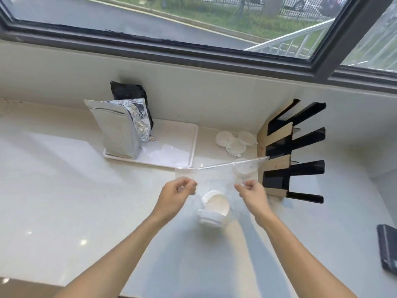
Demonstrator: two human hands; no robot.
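I hold a clear plastic zip bag [214, 175] stretched between both hands above the pale countertop [64, 190]. My left hand [175, 195] pinches its left side and my right hand [252, 193] pinches its right side. The bag's zip edge runs from about the middle toward the upper right. Below the bag lies a white plastic cup [214, 208] on its side, its mouth facing up and away from me.
A white tray [184, 145] holds a silver foil pouch [116, 127] and a crumpled foil bag, with a black bag behind. Several white lids [235, 140] lie beside a cardboard and black rack [294, 151]. A dark phone [388, 252] lies far right.
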